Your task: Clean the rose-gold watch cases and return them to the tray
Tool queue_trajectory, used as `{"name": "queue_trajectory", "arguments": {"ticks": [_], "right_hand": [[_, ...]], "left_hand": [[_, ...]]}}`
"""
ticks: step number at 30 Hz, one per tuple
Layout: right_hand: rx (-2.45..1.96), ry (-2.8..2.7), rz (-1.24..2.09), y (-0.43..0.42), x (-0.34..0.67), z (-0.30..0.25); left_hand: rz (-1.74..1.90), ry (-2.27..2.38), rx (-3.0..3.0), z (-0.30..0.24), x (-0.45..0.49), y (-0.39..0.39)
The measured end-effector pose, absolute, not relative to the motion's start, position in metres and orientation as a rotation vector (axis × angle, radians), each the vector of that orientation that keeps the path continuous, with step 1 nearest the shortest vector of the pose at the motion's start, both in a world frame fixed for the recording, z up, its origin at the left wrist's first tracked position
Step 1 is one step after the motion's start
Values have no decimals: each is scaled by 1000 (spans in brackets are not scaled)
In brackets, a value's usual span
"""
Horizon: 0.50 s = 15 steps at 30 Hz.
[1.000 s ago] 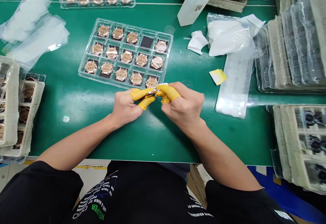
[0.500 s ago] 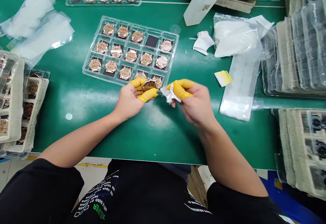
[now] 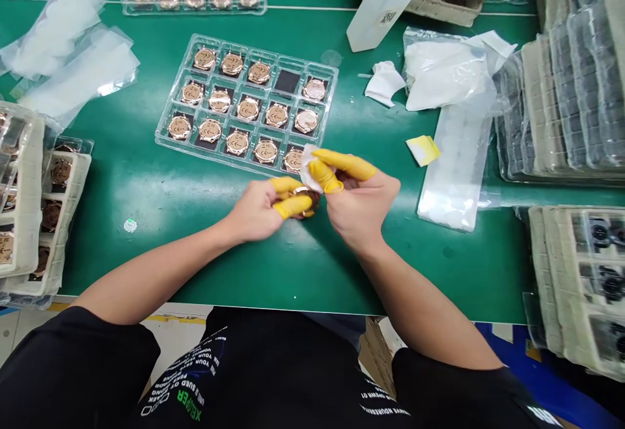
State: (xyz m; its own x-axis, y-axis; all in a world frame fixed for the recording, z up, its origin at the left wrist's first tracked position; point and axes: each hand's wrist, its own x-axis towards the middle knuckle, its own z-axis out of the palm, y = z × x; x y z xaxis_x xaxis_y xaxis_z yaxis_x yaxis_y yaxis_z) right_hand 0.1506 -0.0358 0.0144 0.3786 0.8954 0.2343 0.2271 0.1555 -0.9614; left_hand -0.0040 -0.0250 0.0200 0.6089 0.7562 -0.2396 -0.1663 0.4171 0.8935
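Note:
Yellow finger cots cover several fingers of both hands. My left hand grips a watch case by its edge, just above the green table. Pinched in my right hand is a crumpled white cloth, close against the top of the watch case; whether they touch I cannot tell. Beyond my hands lies a clear plastic tray with rose-gold watch cases in its compartments, most with the marked back upward. One compartment shows only a dark pad. My right hand and the cloth partly hide the tray's near right corner.
A white bottle stands at the back. Right of it are a white wipe, a plastic bag of wipes and a yellow-white pad. Stacked trays rise at the right and left. Another filled tray lies farther back.
Both hands have moved nearer to me and closer together. The watch case has been tilted, and the cloth has come up against it. More of the tray's front row shows.

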Motion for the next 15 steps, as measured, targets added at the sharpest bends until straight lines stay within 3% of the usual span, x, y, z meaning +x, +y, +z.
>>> {"name": "queue_trajectory", "arguments": {"ticks": [7, 12, 15], "right_hand": [[-1634, -1259, 303, -22, 213, 35], [-1630, -1215, 286, -26, 240, 52], [-1621, -1198, 300, -25, 238, 50]], "left_hand": [[738, 826, 1143, 25, -6, -13], [970, 1133, 1485, 35, -7, 90], [870, 1289, 1580, 34, 4, 160]]}}
